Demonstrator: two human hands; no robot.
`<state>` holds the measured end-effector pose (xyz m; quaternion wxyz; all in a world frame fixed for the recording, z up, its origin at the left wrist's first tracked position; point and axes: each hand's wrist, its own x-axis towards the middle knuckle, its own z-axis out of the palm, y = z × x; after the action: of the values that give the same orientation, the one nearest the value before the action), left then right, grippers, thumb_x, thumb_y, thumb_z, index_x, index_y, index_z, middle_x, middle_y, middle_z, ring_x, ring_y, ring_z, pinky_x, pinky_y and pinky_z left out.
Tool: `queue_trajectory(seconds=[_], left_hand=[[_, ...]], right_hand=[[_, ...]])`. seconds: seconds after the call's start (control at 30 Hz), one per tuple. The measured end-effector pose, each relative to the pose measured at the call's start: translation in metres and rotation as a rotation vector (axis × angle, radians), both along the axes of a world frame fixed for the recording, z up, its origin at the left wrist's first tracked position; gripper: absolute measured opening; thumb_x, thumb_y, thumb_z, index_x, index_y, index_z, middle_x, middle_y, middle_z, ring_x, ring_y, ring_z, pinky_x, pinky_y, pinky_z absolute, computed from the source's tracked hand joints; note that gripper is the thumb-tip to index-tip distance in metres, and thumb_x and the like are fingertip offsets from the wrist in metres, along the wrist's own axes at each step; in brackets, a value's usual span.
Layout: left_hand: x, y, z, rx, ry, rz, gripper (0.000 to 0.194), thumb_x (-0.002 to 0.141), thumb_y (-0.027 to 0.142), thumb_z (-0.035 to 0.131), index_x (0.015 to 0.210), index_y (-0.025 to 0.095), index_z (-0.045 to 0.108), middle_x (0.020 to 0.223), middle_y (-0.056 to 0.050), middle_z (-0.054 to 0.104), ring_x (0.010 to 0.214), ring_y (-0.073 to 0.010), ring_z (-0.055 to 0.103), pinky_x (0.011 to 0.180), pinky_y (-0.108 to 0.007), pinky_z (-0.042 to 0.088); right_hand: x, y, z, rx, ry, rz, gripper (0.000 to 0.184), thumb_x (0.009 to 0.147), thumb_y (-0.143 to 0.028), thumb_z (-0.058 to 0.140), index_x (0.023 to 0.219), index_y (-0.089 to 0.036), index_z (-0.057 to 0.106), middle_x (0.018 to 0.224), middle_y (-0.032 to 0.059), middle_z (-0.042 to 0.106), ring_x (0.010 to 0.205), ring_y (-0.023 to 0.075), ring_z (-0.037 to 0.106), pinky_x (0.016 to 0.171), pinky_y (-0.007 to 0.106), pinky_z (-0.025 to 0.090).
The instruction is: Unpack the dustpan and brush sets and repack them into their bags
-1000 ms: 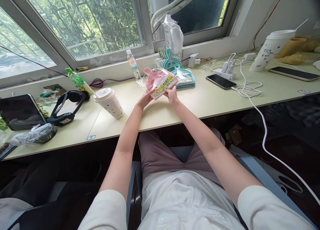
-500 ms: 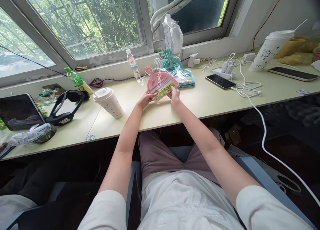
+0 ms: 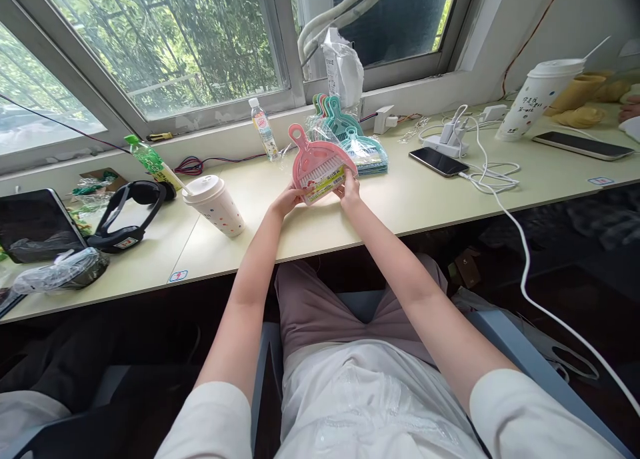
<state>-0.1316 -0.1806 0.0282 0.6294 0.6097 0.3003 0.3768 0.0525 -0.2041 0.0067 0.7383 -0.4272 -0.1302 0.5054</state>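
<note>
Between my two hands a pink dustpan [image 3: 316, 154] with a white-bristled brush in it is held up over the desk, tilted toward me. A yellow-green label crosses its lower edge. My left hand [image 3: 289, 198] is closed on its lower left corner. Its lower right edge is pinched by my right hand [image 3: 350, 186], some fingers hidden behind the pan. Just behind stand several wrapped teal dustpans [image 3: 369, 154], with a row of coloured handles [image 3: 330, 104] against the sill.
A white paper cup [image 3: 217, 207] and a bottle [image 3: 263, 130] stand left of my hands. Headphones [image 3: 131, 212] and a tablet [image 3: 37, 220] lie farther left. To the right are a phone [image 3: 439, 162], a power strip [image 3: 445, 142] with cables, and a tall cup [image 3: 539, 100].
The pink dustpan has tipped slightly more upright, its handle rising a little. Both hands keep their hold at the lower corners. The view has shifted slightly.
</note>
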Motion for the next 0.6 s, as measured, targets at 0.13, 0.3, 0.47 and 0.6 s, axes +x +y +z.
queue_trajectory(seconds=[0.13,0.3,0.47,0.6], left_hand=[[-0.001,-0.003,0.003,-0.029,0.025,0.027,0.077,0.065,0.014,0.085,0.136,0.023,0.058,0.121,-0.009,0.074,0.117,-0.0272,0.068,0.095,-0.038,0.058],[-0.002,-0.003,0.003,-0.028,0.031,0.039,0.08,0.064,0.016,0.086,0.138,0.022,0.058,0.126,-0.01,0.073,0.115,-0.0254,0.069,0.091,-0.033,0.058],[-0.004,0.0,0.002,-0.019,-0.039,0.056,0.072,0.065,0.015,0.083,0.135,0.019,0.061,0.123,-0.01,0.074,0.116,-0.0264,0.068,0.096,-0.035,0.057],[-0.008,-0.001,0.007,-0.04,-0.069,0.082,0.068,0.066,0.014,0.083,0.131,0.019,0.063,0.12,-0.008,0.075,0.116,-0.0256,0.069,0.1,-0.035,0.056]], right_hand=[[0.0,-0.002,0.002,-0.001,0.03,0.005,0.024,0.093,-0.044,0.065,0.107,-0.025,0.06,0.091,0.003,0.068,0.084,0.0185,0.072,0.073,0.032,0.068],[-0.001,-0.001,0.001,0.021,-0.008,0.039,0.021,0.095,-0.045,0.06,0.104,-0.025,0.059,0.098,0.0033,0.07,0.09,0.0175,0.072,0.075,0.03,0.066],[-0.008,-0.007,0.009,0.16,-0.027,0.128,0.014,0.095,-0.034,0.06,0.103,-0.022,0.061,0.096,0.0016,0.072,0.093,0.016,0.072,0.085,0.03,0.064],[-0.015,-0.011,0.014,0.211,-0.048,0.216,0.024,0.083,-0.007,0.064,0.102,-0.022,0.059,0.092,-0.0022,0.073,0.089,0.0136,0.072,0.093,0.032,0.063]])
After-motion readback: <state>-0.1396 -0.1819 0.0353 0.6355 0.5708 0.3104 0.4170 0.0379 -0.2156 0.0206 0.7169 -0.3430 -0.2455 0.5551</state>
